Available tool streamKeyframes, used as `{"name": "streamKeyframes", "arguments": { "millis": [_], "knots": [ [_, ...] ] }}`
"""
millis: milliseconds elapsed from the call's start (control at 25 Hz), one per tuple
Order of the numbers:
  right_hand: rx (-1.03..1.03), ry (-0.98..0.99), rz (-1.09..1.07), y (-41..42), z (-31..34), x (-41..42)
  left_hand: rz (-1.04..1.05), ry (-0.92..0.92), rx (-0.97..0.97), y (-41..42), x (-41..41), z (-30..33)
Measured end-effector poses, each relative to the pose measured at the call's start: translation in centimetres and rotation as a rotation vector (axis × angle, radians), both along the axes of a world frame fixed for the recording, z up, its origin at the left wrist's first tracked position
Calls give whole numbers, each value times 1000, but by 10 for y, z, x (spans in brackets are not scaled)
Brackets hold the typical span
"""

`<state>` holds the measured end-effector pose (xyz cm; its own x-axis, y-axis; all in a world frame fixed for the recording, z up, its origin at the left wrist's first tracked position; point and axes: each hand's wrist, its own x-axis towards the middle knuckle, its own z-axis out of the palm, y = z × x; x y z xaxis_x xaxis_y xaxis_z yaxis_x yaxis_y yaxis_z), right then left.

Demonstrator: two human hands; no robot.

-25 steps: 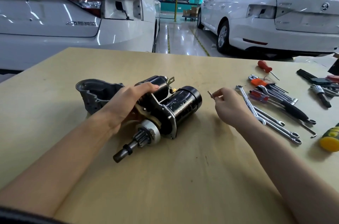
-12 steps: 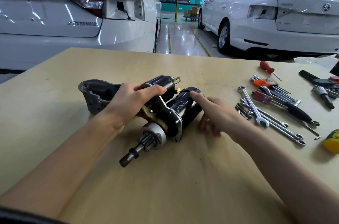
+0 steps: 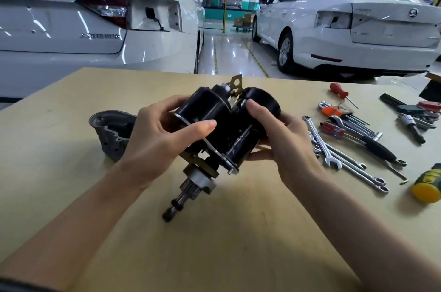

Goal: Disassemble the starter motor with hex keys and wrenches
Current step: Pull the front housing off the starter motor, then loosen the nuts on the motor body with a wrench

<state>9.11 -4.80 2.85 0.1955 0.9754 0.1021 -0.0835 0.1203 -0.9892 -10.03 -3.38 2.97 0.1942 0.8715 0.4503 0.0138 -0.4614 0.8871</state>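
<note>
Two hands on the starter motor (image 3: 229, 124) now, and it's up off the table (image 3: 71, 196), which it wasn't half a second ago. Going left to right: the grey nose housing (image 3: 112, 134) is already off and sits by itself on the wood, our left hand (image 3: 157, 141) is wrapped around the solenoid side, thumb across the front, and our right hand (image 3: 281, 138) cups the motor body from below with the thumb on top. A second back the right hand was off by the tools pinching something small (looked like a bolt, too tiny to be sure). The pinion shaft (image 3: 181, 198) points down toward us. Wrenches (image 3: 334, 155) and hex keys (image 3: 353, 119) lie untouched on the right. Probably we're turning it to find the next fastener.
</note>
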Motion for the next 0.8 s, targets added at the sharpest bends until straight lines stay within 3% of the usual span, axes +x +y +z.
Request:
{"name": "streamKeyframes", "arguments": {
  "millis": [160,240,400,640,800],
  "knots": [
    [356,-32,-180,-13,21,-1,-2,83,374,-5,-3,8],
    [476,-98,-259,-17,23,0,36,151,467,-4,-3,7],
    [610,-257,-314,-14,18,1,191,319,535,4,-5,-1],
    [698,-419,-271,-10,10,3,166,311,497,15,-2,-12],
    [759,-595,-157,-7,1,4,201,446,585,22,-1,-28]
  ]
}}
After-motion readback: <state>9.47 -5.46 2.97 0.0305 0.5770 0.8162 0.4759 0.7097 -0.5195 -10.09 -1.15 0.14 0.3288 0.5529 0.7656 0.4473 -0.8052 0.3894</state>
